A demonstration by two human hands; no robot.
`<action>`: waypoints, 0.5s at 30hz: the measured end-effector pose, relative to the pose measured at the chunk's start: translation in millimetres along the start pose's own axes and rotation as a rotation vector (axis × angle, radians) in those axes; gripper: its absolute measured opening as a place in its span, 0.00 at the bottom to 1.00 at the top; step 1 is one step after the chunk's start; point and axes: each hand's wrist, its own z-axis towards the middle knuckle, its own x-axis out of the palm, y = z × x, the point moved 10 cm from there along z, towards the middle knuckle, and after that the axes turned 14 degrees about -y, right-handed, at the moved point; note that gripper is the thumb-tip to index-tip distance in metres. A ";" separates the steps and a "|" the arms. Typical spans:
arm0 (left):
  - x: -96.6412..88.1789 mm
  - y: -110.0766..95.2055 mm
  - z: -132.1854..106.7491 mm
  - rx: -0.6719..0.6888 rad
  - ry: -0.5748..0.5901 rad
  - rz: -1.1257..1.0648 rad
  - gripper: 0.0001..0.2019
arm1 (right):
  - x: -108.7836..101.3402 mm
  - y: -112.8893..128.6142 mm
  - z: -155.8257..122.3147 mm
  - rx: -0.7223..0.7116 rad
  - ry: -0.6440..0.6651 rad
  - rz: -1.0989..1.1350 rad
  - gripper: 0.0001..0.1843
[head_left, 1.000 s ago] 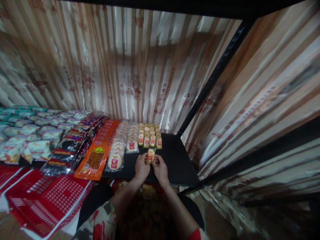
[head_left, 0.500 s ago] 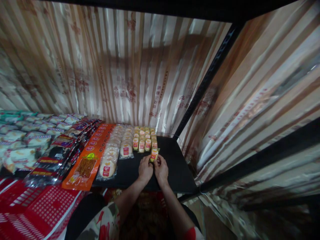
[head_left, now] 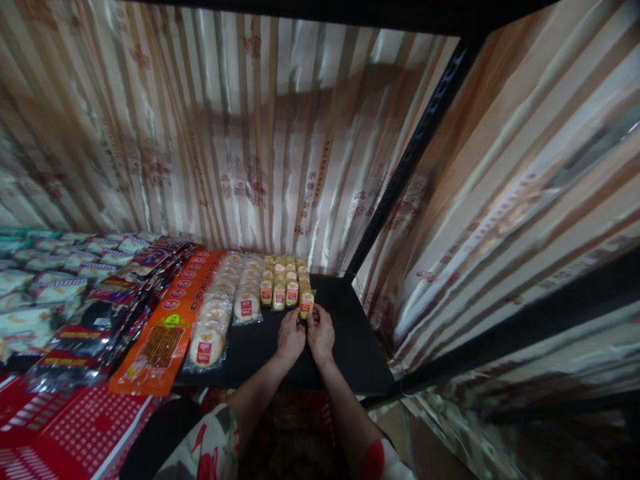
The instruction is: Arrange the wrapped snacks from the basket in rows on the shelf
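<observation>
Both my hands pinch one small yellow snack packet with a red label (head_left: 307, 304) on the black shelf (head_left: 350, 340). My left hand (head_left: 291, 335) grips its left edge and my right hand (head_left: 321, 333) its right edge, fingers closed. The packet sits at the front right end of several rows of the same small yellow packets (head_left: 283, 280).
Left of those rows lie round pale cake packs (head_left: 220, 320), orange flat packs (head_left: 165, 333), dark packs (head_left: 95, 320) and white-green bags (head_left: 35, 280). A red printed bag (head_left: 75, 433) lies at the lower left. Striped shiny curtain covers the back and right; a black post (head_left: 400, 173) rises at the shelf corner.
Both hands have carried the small packet away from me, from the open shelf up to the right end of the front row of yellow packets. The view has shifted a little.
</observation>
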 end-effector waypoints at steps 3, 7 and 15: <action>2.3 -0.7 2.4 0.003 0.010 0.009 0.24 | 1.3 -0.2 1.6 0.009 0.010 -0.025 0.19; 5.4 0.6 4.1 0.021 0.006 0.001 0.24 | 1.7 0.5 2.8 0.012 0.021 -0.053 0.20; 7.1 3.9 3.0 0.008 0.010 0.023 0.24 | 1.9 -0.3 3.7 0.006 0.019 -0.088 0.19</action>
